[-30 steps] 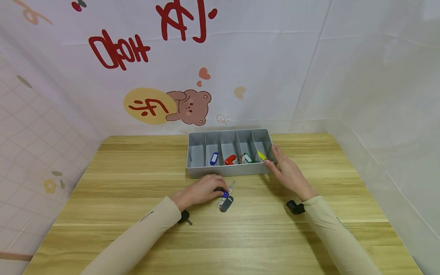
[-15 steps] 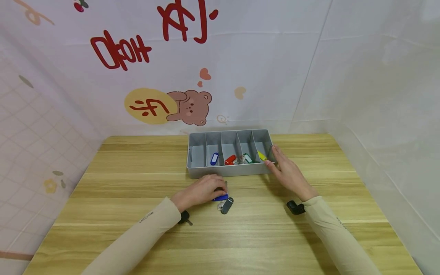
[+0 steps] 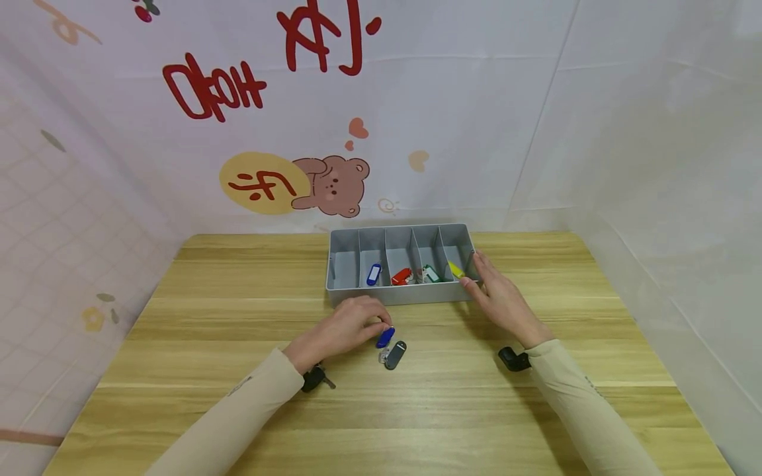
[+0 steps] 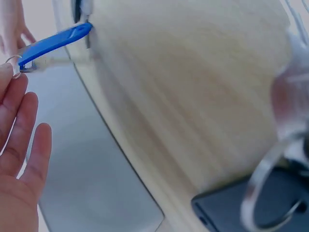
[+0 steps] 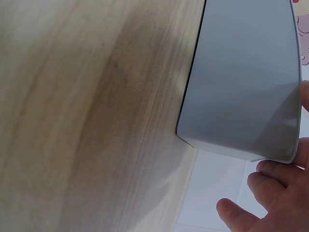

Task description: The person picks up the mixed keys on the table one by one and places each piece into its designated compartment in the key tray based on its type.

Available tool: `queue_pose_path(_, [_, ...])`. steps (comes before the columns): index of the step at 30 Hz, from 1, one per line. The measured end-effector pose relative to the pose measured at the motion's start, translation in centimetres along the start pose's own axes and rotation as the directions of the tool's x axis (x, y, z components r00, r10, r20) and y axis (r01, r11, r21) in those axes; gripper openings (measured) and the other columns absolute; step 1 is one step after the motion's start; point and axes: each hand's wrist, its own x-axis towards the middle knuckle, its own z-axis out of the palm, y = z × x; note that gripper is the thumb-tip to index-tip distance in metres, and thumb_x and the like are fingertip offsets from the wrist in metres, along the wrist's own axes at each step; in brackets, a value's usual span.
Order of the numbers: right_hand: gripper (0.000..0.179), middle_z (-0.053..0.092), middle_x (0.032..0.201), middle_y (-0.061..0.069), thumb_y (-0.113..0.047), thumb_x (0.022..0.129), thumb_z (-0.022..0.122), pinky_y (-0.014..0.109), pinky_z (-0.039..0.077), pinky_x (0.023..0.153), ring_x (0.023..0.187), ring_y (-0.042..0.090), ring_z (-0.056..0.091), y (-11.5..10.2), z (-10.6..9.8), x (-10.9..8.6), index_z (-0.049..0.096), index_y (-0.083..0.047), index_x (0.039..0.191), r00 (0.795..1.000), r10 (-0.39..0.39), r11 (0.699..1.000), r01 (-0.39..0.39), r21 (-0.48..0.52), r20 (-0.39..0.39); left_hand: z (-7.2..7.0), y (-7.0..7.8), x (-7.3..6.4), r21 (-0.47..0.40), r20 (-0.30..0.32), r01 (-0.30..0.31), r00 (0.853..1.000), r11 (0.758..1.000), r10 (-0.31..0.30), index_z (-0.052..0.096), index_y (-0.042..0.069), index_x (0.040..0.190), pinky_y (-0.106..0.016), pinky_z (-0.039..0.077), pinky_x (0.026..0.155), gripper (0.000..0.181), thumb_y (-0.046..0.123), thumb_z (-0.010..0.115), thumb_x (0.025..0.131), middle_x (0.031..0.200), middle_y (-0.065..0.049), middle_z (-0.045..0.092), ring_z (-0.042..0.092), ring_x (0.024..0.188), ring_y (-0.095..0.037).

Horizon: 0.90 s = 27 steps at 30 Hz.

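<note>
My left hand (image 3: 342,329) pinches the metal ring of a blue key tag (image 3: 385,338) between thumb and index finger, just in front of the tray; the other fingers are loosely extended. In the left wrist view the blue tag (image 4: 55,43) sticks out from the ring with a key beside it. On the table close by lies a dark grey key tag (image 3: 395,356) with its ring. The right hand (image 3: 506,301) rests at the right front corner of the grey divided tray (image 3: 411,296), thumb at the front rim and fingers along the end wall (image 5: 222,149).
Inside the tray sit a blue tag (image 3: 374,274), red tags (image 3: 401,277), a green tag (image 3: 431,274) and a yellow tag (image 3: 456,270), each colour in its own compartment. A black-headed key (image 3: 315,378) lies beside the left wrist. White printed sheets stand behind the wooden table (image 3: 428,416).
The left hand has drawn slightly back toward the tray and left. The blue tag, earlier mostly under the fingers, now shows tilted from the fingertips. The right hand stays at the tray.
</note>
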Motion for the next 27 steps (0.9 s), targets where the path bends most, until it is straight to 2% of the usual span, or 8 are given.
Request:
queue_pose_path(5, [0.076,0.017,0.168,0.024,-0.044,0.11,0.047,0.062,0.027,0.118,0.151,0.046,0.026,0.1,0.0,0.0,0.022,0.007,0.161,1.0,-0.002,1.0,0.002,0.002,-0.004,-0.5,0.2,-0.2,-0.02,-0.074,-0.002,0.997,1.0,0.0,0.078,0.014,0.102,-0.03,0.055,0.087,0.007,0.016,0.072,0.099,0.1,0.005,0.073,0.066,0.097,-0.012])
queue_pose_path(12, [0.076,0.019,0.168,0.025,-0.044,0.11,0.047,0.062,0.028,0.118,0.151,0.046,0.027,0.2,0.1,0.0,0.022,0.006,0.161,1.0,-0.005,1.0,0.005,0.003,-0.012,-1.5,0.4,-0.3,-0.079,-0.208,-0.06,0.977,0.995,0.042,0.077,0.011,0.1,-0.032,0.057,0.087,0.004,0.01,0.075,0.096,0.1,0.003,0.074,0.069,0.098,-0.014])
queue_pose_path(19, [0.076,0.02,0.167,0.027,-0.044,0.11,0.047,0.062,0.028,0.118,0.151,0.046,0.027,0.2,0.1,0.0,0.022,0.006,0.161,1.0,-0.003,1.0,0.003,0.003,-0.011,-2.4,0.9,-0.2,-0.115,-0.25,-0.004,0.968,0.993,-0.025,0.077,0.011,0.102,-0.036,0.058,0.088,0.006,0.01,0.075,0.096,0.103,0.0,0.074,0.069,0.101,-0.017])
queue_pose_path(23, [0.076,0.021,0.167,0.027,-0.044,0.11,0.047,0.062,0.028,0.118,0.151,0.046,0.027,0.2,0.1,0.0,0.022,0.006,0.161,1.0,-0.002,1.0,0.002,0.0,-0.011,-2.6,0.9,0.1,-0.118,-0.319,-0.005,0.947,0.993,-0.033,0.077,0.011,0.099,-0.034,0.058,0.081,0.005,0.009,0.076,0.095,0.1,0.0,0.074,0.068,0.097,-0.017])
queue_pose_path(27, [0.076,0.019,0.168,0.025,-0.044,0.11,0.047,0.063,0.027,0.118,0.151,0.046,0.026,0.1,0.1,0.0,0.022,0.006,0.161,1.0,0.001,1.0,-0.001,0.002,-0.005,-3.0,1.1,0.6,-0.128,-0.397,-0.011,0.917,0.992,-0.041,0.077,0.009,0.098,-0.034,0.055,0.072,0.004,0.008,0.076,0.094,0.099,-0.002,0.074,0.068,0.094,-0.019])
